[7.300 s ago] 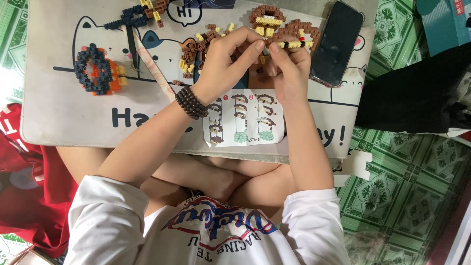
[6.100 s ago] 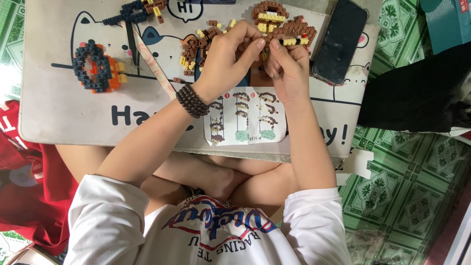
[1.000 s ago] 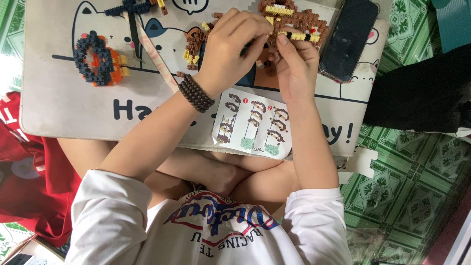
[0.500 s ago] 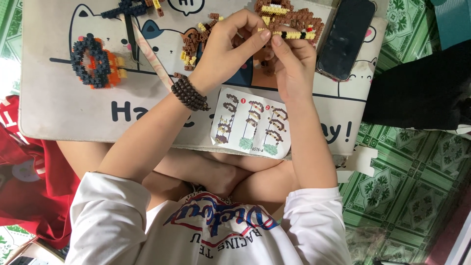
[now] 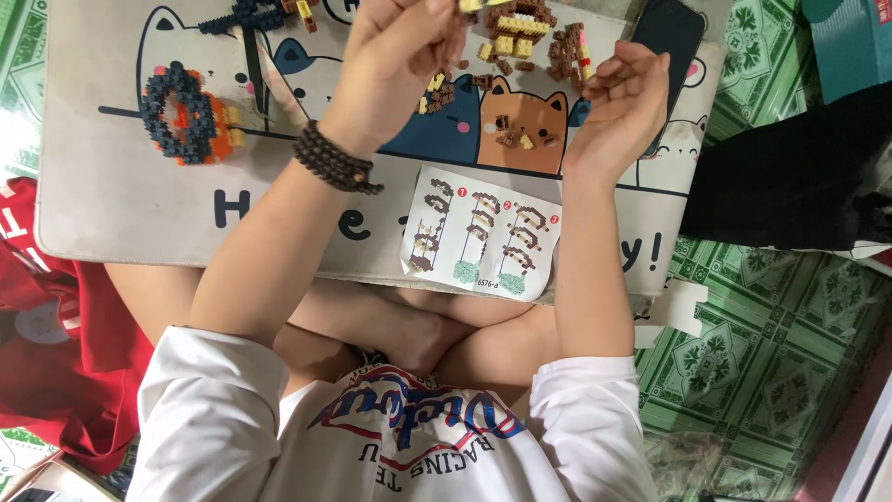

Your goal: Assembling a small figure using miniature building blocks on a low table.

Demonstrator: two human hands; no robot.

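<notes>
We see our left hand (image 5: 395, 56) raised over the cat-print mat (image 5: 111, 200), fingers pinched together on a small yellow brick piece (image 5: 472, 5) (mostly cut off by the frame's top). Our right hand (image 5: 623, 107) hovers beside it, fingers loosely curled and empty, near the brown block figure (image 5: 520, 28). An instruction sheet (image 5: 481, 232) lies below.

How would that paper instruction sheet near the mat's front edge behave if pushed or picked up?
The instruction sheet looks thin and flat, so it is probably very light and floppy. Lying loose on the smooth mat, it would likely slide when pushed. Its edges sit flush, so pinching one up may be fiddly.
</notes>
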